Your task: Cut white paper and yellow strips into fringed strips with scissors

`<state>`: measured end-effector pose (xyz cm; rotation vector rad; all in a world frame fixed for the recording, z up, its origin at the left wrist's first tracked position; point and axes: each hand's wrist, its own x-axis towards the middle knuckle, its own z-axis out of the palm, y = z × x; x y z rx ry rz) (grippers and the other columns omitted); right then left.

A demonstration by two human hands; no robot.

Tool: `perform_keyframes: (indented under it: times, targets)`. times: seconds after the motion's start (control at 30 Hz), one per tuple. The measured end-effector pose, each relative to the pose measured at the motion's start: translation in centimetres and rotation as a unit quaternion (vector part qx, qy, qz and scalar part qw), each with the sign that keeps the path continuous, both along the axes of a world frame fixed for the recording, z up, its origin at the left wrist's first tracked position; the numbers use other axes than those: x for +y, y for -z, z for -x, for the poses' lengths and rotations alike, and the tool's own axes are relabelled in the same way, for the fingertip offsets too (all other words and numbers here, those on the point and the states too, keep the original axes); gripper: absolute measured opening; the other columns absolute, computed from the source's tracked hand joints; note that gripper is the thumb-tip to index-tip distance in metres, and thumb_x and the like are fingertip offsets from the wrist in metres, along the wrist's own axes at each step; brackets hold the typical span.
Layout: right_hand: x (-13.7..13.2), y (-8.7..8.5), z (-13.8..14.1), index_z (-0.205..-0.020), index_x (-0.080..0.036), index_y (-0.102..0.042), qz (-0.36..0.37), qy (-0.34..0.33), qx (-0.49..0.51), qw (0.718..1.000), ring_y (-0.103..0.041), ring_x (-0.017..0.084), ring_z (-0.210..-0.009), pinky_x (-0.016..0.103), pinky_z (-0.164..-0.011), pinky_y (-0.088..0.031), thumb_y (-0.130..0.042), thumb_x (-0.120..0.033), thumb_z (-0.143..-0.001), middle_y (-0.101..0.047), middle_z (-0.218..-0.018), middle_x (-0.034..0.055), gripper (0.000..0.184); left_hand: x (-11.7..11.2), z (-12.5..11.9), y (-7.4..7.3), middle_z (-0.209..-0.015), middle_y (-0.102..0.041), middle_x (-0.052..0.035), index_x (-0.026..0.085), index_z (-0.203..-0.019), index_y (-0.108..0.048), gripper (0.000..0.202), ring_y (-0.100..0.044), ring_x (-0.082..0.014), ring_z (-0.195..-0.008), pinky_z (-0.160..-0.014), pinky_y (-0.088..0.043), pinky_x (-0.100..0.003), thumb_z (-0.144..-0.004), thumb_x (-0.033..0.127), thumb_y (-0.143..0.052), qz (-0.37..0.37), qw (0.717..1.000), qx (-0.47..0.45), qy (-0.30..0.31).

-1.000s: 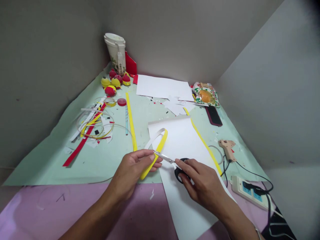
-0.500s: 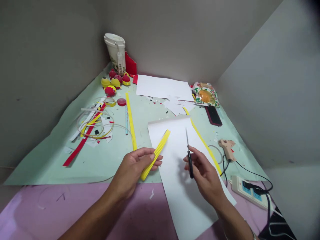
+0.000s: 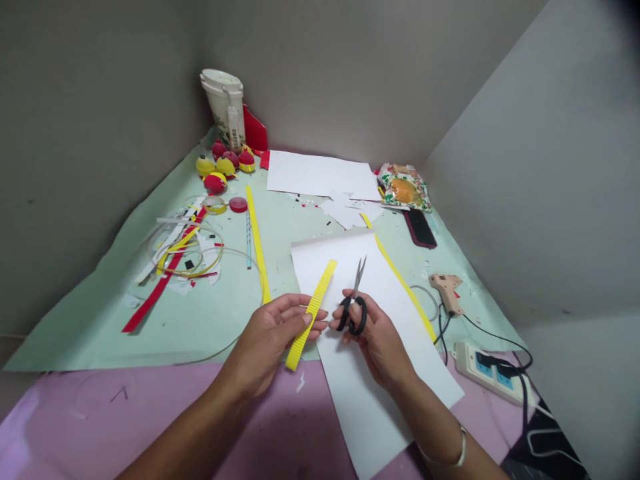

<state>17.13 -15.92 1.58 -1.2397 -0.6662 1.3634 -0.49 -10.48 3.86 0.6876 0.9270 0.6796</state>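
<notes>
Between thumb and fingers, my left hand point(image 3: 277, 330) grips a yellow corrugated paper strip point(image 3: 320, 293), which tilts up and to the right. My right hand point(image 3: 377, 337) holds black-handled scissors point(image 3: 356, 303) by the finger loops, blades pointing up and slightly parted at the tips. The scissors are apart from the strip, just to its right. Beneath both hands, a long white paper sheet point(image 3: 380, 413) lies over the table's front edge area, its far end slightly curled.
Red and yellow round balls point(image 3: 215, 182) stand by a white lidded cup point(image 3: 223, 100) at back left. Paper scraps and coiled wire point(image 3: 185, 247) lie left. On the right are a phone point(image 3: 420, 229), a glue gun point(image 3: 447, 290), a power strip point(image 3: 493, 377) and a snack packet point(image 3: 405, 190).
My right hand has moved left, closer to the yellow strip, and turned the scissors so both loops and both blades show. My left hand keeps its hold with the strip tilted slightly more upright.
</notes>
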Motion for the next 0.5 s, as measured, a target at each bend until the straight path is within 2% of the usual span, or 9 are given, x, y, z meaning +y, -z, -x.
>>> perform_keyframes:
  times: [0.23, 0.5]
  targets:
    - [2.8, -1.1, 0.5, -0.105, -0.020, -0.063, -0.017, 0.013, 0.037, 0.999, -0.065, 0.015, -0.079, 0.027, -0.072, -0.053, -0.083, -0.029, -0.071, -0.067, -0.084, -0.0008, 0.040, -1.0, -0.3, 0.3, -0.093, -0.078, -0.0117, 0.016, -0.098, -0.060, 0.027, -0.074, -0.0205, -0.078, -0.077, -0.057, -0.033, -0.079, 0.028, -0.074, 0.012, 0.998, 0.013, 0.062]
    - [4.6, -1.3, 0.1, -0.107, -0.021, -0.062, -0.025, 0.053, 0.023, 0.998, -0.066, 0.015, -0.076, 0.027, -0.069, -0.053, -0.084, -0.027, -0.067, -0.066, -0.083, -0.0022, 0.045, -1.7, -0.5, 0.3, -0.089, -0.077, -0.0125, 0.015, -0.096, -0.062, 0.029, -0.072, -0.0194, -0.073, -0.072, -0.056, -0.033, -0.076, 0.030, -0.076, 0.036, 0.994, 0.011, 0.103]
